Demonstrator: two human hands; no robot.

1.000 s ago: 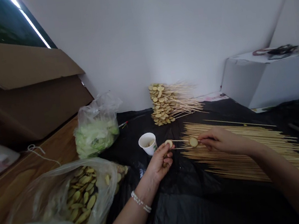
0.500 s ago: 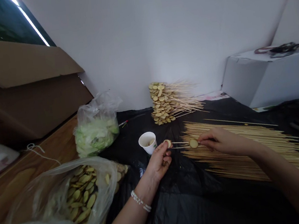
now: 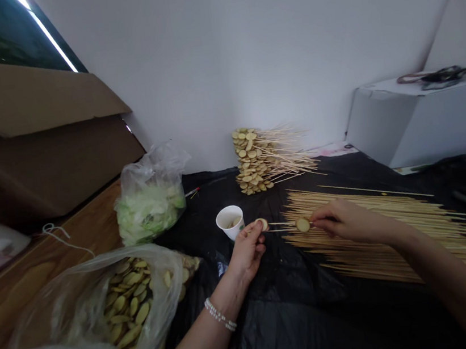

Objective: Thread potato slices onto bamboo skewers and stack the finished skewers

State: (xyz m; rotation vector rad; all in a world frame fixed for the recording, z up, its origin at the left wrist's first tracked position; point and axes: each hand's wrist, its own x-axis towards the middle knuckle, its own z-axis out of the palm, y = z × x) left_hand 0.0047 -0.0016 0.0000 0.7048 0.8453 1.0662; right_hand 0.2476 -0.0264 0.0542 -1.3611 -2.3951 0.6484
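My left hand (image 3: 247, 251), a beaded bracelet on its wrist, pinches a thin round potato slice (image 3: 263, 223) near the middle of the black sheet. My right hand (image 3: 344, 221) is closed on a thin wooden skewer, above the pile of bare skewers (image 3: 378, 235). Another potato slice (image 3: 302, 224) sits on that skewer just ahead of the right fingertips. Two thin stick lines run between the two slices; whether both belong to the held piece I cannot tell. Just behind my left hand stands a white paper cup (image 3: 229, 218) with some pale pieces inside.
An opened plastic bag of potato slices (image 3: 129, 302) lies at the left front. Behind it stands a bag of pale green vegetable (image 3: 149, 208). Stacked potato skewers (image 3: 252, 160) lie against the wall. A cardboard box (image 3: 39, 137) is left, a white box (image 3: 418, 116) right.
Both hands keep almost the same place and grip. The slice near my right fingertips has shifted very slightly right and down.
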